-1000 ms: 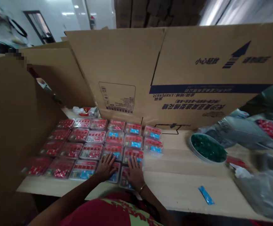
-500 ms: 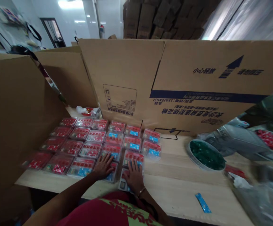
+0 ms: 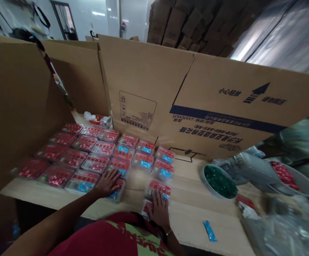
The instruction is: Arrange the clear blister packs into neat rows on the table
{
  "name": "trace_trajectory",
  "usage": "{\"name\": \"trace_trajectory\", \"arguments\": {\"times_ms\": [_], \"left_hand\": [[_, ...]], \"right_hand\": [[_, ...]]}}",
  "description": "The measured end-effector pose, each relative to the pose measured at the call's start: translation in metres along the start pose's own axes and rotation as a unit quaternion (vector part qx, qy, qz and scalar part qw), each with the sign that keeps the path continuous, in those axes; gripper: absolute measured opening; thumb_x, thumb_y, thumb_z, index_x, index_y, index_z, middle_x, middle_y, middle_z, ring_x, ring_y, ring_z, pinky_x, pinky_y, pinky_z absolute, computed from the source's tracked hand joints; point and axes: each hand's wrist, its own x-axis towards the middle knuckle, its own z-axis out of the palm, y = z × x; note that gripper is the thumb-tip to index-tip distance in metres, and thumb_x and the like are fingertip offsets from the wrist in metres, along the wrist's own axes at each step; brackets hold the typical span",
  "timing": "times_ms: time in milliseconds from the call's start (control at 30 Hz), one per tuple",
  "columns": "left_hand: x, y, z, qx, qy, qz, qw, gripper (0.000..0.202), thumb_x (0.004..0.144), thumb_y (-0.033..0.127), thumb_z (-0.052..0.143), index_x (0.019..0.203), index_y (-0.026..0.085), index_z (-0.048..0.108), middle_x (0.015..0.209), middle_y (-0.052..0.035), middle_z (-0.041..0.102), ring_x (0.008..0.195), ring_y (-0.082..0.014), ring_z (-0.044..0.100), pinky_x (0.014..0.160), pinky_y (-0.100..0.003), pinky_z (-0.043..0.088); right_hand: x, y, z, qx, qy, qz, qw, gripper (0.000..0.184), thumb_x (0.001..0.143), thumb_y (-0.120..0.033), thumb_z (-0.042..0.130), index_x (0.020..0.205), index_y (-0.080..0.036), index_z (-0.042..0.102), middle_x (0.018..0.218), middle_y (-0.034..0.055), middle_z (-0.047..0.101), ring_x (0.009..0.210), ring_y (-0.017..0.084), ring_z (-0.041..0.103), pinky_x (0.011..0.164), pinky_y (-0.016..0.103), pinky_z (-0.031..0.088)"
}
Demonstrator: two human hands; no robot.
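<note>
Rows of clear plastic packs (image 3: 96, 160) with red and blue contents lie close together on a pale wooden table (image 3: 197, 209). My left hand (image 3: 107, 183) lies flat with spread fingers on a front pack (image 3: 116, 190). My right hand (image 3: 158, 209) presses on a pack at the front edge (image 3: 147, 209), and another pack (image 3: 157, 188) lies just beyond its fingertips. A strip of bare wood separates the two hands.
Upright cardboard sheets (image 3: 149, 103) wall the table's back and left. To the right stand a round tray of green items (image 3: 220, 181), a blue packet (image 3: 210, 230), and a white bowl of red items (image 3: 285, 176) beside a green-sleeved person (image 3: 301, 142). Cartons (image 3: 194, 28) are stacked behind.
My right hand and its packs have slid rightward, opening a gap from the pack under my left hand. The whole view has also swung, with the table tilting in the picture.
</note>
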Motion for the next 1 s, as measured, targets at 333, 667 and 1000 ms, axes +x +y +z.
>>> {"name": "trace_trajectory", "arguments": {"times_ms": [333,667,1000], "left_hand": [[-0.002,-0.004,0.005,0.003,0.033,0.024,0.999,0.063,0.092,0.058,0.034,0.144,0.022,0.036,0.150,-0.0132,0.034,0.138,-0.0301,0.033,0.108,-0.048,0.025],[0.002,-0.009,0.013,0.019,0.053,0.023,0.998,0.065,0.089,0.063,0.035,0.142,0.025,0.040,0.146,-0.0129,0.041,0.135,-0.0299,0.037,0.107,-0.046,0.025],[0.003,-0.012,0.022,0.047,0.068,0.031,0.996,0.064,0.091,0.061,0.033,0.140,0.022,0.043,0.145,-0.0149,0.042,0.135,-0.0312,0.037,0.106,-0.047,0.025]], "right_hand": [[-0.043,0.086,-0.004,-0.066,0.008,0.071,0.995,0.062,0.092,-0.054,0.026,0.143,-0.019,0.035,0.154,0.0075,0.026,0.143,0.027,0.023,0.113,0.052,0.025],[-0.030,0.180,-0.009,-0.080,0.027,0.136,0.987,0.063,0.091,-0.047,0.023,0.144,-0.014,0.033,0.155,0.0111,0.026,0.143,0.027,0.021,0.112,0.051,0.024],[-0.009,0.228,-0.023,-0.078,0.033,0.155,0.984,0.062,0.091,-0.044,0.022,0.145,-0.014,0.031,0.154,0.0120,0.028,0.142,0.025,0.023,0.111,0.048,0.025]]}}
